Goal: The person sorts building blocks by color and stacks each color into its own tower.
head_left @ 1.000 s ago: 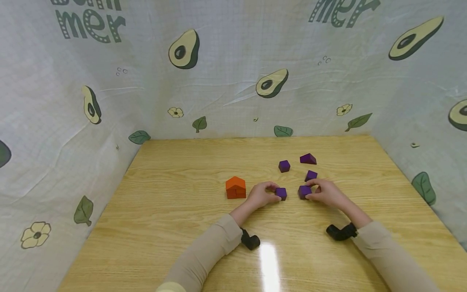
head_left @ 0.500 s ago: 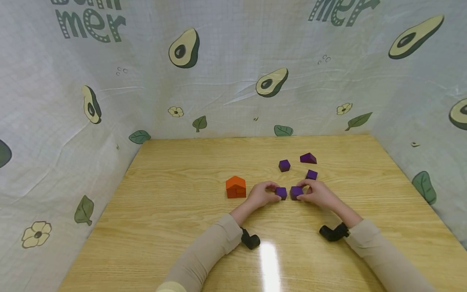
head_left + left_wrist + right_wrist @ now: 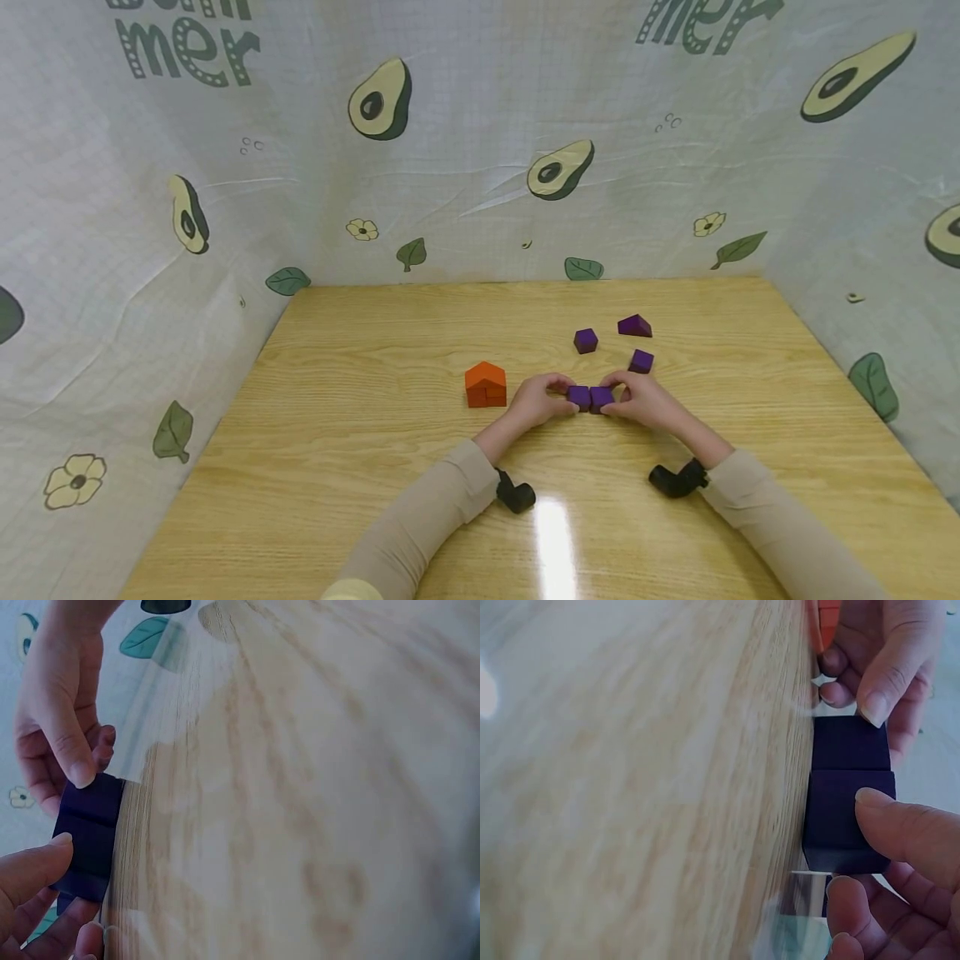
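Note:
Two purple cube blocks stand side by side on the wooden table. My left hand (image 3: 537, 400) pinches the left purple cube (image 3: 578, 397) between thumb and fingers. The right purple cube (image 3: 601, 399) is held the same way by my right hand (image 3: 641, 400). In the right wrist view the right cube (image 3: 847, 817) and the left cube (image 3: 849, 742) meet face to face with a thin seam between them. The left wrist view shows both thumbs on the near faces of the cubes, the left thumb (image 3: 41, 866) lower in that picture.
Behind the hands lie a purple cube (image 3: 586, 341), another purple block (image 3: 641, 361) near my right fingers, and a purple wedge-shaped block (image 3: 635, 326). To the left of my left hand stands an orange house of blocks (image 3: 486, 385). A patterned cloth (image 3: 465, 183) rises behind the table (image 3: 360, 467).
My right hand has slid its purple cube leftward along the table until it sits against the left cube. My left hand and its cube have stayed in place.

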Available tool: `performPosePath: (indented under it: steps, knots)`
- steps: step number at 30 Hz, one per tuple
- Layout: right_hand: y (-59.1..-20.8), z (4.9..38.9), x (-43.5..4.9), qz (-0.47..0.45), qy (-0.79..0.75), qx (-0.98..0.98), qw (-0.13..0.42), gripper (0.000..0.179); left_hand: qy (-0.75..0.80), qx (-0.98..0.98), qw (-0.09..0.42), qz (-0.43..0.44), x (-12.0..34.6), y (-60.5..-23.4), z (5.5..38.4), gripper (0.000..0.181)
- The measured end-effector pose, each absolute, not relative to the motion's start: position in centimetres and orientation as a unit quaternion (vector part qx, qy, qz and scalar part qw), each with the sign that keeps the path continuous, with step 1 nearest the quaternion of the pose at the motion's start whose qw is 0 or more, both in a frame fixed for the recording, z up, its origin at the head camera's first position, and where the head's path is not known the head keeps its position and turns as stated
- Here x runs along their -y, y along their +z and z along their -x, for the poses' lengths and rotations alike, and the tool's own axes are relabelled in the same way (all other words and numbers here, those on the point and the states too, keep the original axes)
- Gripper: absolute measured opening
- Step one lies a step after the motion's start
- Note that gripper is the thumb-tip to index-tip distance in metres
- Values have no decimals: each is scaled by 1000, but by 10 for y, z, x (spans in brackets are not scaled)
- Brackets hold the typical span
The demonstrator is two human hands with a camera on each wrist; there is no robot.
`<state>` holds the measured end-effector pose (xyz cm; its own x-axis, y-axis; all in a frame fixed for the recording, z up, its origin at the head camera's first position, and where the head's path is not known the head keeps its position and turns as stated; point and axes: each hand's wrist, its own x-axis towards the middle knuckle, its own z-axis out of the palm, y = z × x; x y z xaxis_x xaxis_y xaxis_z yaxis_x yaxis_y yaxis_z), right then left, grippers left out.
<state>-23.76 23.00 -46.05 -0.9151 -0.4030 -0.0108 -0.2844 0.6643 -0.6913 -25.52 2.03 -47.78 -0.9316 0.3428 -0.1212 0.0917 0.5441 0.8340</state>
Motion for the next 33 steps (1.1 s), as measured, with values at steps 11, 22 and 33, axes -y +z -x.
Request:
performPosePath:
  steps: [11, 22, 33]
  knots:
    - [-460, 237, -228, 180, -364, -910, 84, 34, 455, -872, 134, -122, -22, -476, 255, 29]
    - [-460, 237, -227, 177, -371, -907, 97, 36, 454, -872, 134, -124, -21, -478, 256, 31]
    - [-465, 240, -229, 181, -367, -907, 102, 39, 457, -870, 143, -116, -19, -478, 256, 35]
